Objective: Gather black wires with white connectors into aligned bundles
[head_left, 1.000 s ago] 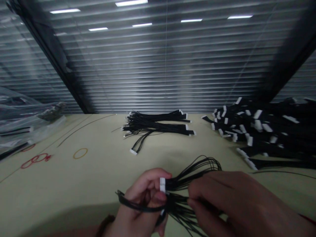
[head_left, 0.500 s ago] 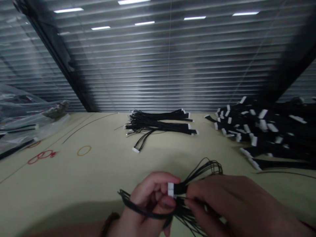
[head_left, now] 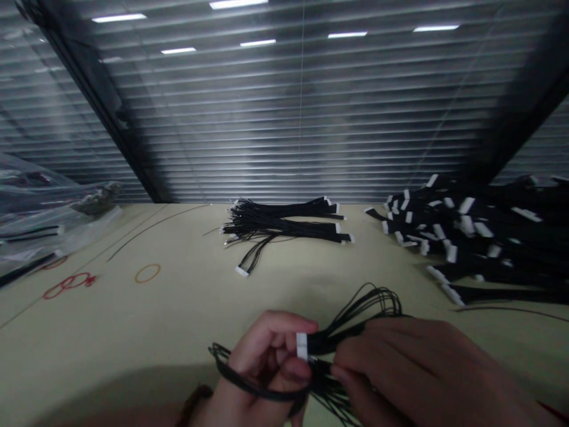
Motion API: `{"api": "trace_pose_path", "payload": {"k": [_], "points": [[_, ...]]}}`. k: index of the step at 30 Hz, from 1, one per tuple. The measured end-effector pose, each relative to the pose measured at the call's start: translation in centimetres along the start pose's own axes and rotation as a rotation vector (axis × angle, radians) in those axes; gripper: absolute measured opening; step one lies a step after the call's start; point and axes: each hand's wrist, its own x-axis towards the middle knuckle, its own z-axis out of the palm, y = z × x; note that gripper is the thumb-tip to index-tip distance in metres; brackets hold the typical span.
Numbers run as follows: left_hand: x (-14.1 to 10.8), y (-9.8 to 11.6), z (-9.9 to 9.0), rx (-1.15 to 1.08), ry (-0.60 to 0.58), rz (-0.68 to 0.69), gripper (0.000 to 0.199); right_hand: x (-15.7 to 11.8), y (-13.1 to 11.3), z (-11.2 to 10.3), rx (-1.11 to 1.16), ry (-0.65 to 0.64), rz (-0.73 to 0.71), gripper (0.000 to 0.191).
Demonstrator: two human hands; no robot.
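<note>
My left hand (head_left: 262,367) is closed around a wire harness, with its white connector (head_left: 301,346) held upright between thumb and forefinger. Black wires (head_left: 377,299) run from the connector and arch up behind my right hand, while another black loop (head_left: 242,379) passes across my left palm. My right hand (head_left: 400,367) is pinched on a thin black wire just right of the connector. A small shiny tip (head_left: 312,358) shows at the connector's lower right edge; whether it sits inside cannot be made out. Loose black strands (head_left: 331,391) hang below, between both hands.
A bundle of black harnesses (head_left: 284,222) lies at the back middle of the table. At right is a large heap of harnesses with white connectors (head_left: 466,225). Left are a yellow rubber band (head_left: 147,273), red bands (head_left: 66,286) and clear plastic bags (head_left: 57,219). Blinds (head_left: 284,118) stand behind.
The view has shifted slightly, moving the table scene a little to the left. The gap between the connector and my right fingertips is slightly wider, and both hands keep their grip.
</note>
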Motion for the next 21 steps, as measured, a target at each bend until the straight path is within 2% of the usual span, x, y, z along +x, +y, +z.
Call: {"api": "trace_pose_path", "payload": {"k": [6,10,14,17,21], "points": [[0.0,-0.6,-0.2,-0.013,-0.009,0.014,0.016,0.0,0.1,0.2,0.024,-0.046,0.007,0.035],[-0.2,-1.3,-0.2,-0.043,-0.047,0.054,0.019,0.1,0.0,0.1,0.024,-0.014,0.02,0.036],[0.0,-0.8,0.3,0.008,-0.043,-0.009,0.021,0.1,0.0,0.4,0.058,-0.061,0.027,0.034],[0.7,-0.5,0.5,0.057,0.021,-0.025,0.022,0.0,0.4,0.7,0.028,-0.072,-0.01,0.031],[2.1,-0.5,0.0,0.096,0.171,-0.028,0.016,0.4,1.2,-0.3,-0.156,0.07,0.005,0.022]]}}
